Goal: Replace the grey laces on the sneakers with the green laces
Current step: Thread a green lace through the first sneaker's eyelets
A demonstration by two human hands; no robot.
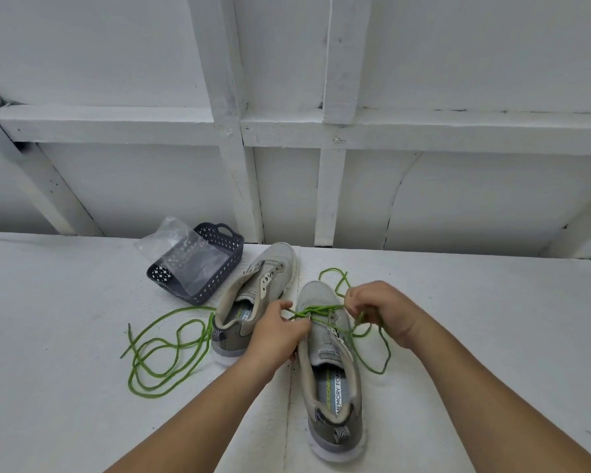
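We see two bare forearms reaching in from the near edge, with no sleeve, cuff or glove on either. The left hand (276,331) and the right hand (381,310) carry no ring, and neither wrist bears a watch or band. Our fingers are short, with plain unpainted nails where they show. Nothing of our clothing enters view.

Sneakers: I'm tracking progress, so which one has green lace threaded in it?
The near sneaker, between both hands, with green lace crossing its eyelets. The far sneaker by the basket is unlaced.
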